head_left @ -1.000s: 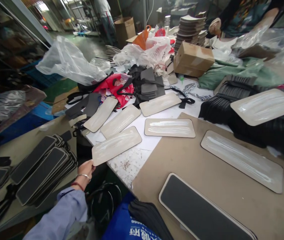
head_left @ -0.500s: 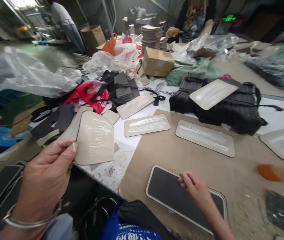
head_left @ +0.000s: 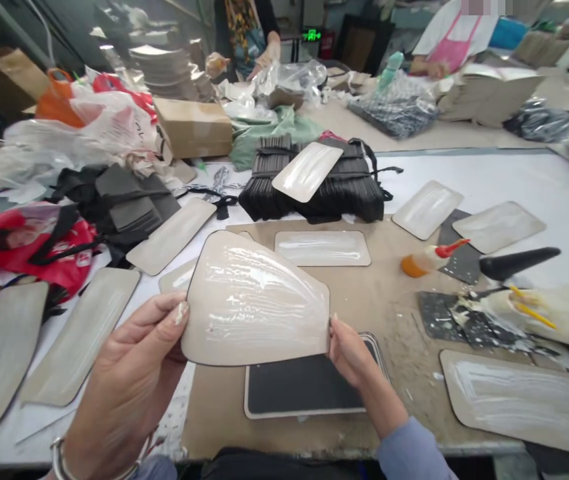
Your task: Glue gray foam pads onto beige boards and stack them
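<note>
A beige panel (head_left: 259, 303) with rounded corners and wet, streaky white glue on its face is raised between both hands. My left hand (head_left: 139, 360) pinches its left edge, thumb in front. At its right edge, the fingers of my right hand (head_left: 351, 350) are closed on the lower corner. Below and behind it, a black panel with a pale rim (head_left: 304, 387) lies on the brown board (head_left: 224, 427), partly covered by the raised panel. Another glue-streaked panel (head_left: 321, 249) lies just beyond.
More coated panels (head_left: 84, 333) lie left and right. A strapped black stack (head_left: 314, 180) stands behind. At right are a glue bottle (head_left: 431, 259), a black-handled tool (head_left: 519, 262) and a glue-smeared pad (head_left: 444, 315). Two people are across the table.
The view has turned right. The beige panel has come over the black panel, and my right hand has left the black panel and taken hold of the beige one's right edge.
</note>
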`<state>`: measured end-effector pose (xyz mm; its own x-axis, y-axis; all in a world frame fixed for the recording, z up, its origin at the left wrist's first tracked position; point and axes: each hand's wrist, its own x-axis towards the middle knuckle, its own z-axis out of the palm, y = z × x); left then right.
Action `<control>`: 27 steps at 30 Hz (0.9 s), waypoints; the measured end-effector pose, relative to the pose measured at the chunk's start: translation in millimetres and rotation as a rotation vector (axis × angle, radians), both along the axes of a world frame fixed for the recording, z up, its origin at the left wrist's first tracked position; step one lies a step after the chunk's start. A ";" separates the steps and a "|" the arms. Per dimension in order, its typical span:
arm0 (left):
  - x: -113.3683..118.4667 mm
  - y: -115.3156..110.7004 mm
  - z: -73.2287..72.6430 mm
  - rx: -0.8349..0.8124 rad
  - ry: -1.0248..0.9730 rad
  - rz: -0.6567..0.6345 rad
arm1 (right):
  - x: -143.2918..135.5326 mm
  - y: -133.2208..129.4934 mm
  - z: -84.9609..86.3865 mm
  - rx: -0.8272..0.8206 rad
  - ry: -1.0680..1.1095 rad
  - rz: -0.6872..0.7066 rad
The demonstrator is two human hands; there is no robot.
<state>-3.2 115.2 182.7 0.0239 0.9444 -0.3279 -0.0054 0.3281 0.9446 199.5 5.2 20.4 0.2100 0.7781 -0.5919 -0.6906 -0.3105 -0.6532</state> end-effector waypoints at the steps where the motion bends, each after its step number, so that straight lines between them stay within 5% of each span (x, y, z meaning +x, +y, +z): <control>1: 3.4 0.6 -3.5 -0.028 -0.004 -0.021 | 5.8 -2.9 0.8 -0.005 -0.020 -0.022; 6: -4.8 -9.4 -37.1 -0.111 0.046 -0.108 | 35.3 -41.2 6.9 -0.128 -0.286 -0.090; 12: -42.0 -51.3 -116.2 -0.159 0.383 -0.462 | 57.7 -117.7 -3.7 -0.350 -1.048 0.097; 16: -50.7 -72.9 -160.2 -0.130 0.503 -0.592 | 51.5 -136.3 -18.5 -0.418 -1.290 0.190; 19: -51.4 -76.9 -172.1 -0.066 0.605 -0.614 | 43.8 -136.8 -26.0 -0.439 -1.388 0.237; 27: -48.7 -78.3 -173.0 -0.046 0.725 -0.648 | 42.5 -140.2 -22.9 -0.593 -1.704 0.392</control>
<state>-51.9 36.9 9.7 0.3121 0.8052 -0.5043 0.7674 0.0992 0.6334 242.0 -134.9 -2.5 0.6817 0.7183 -0.1390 0.6807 -0.6923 -0.2397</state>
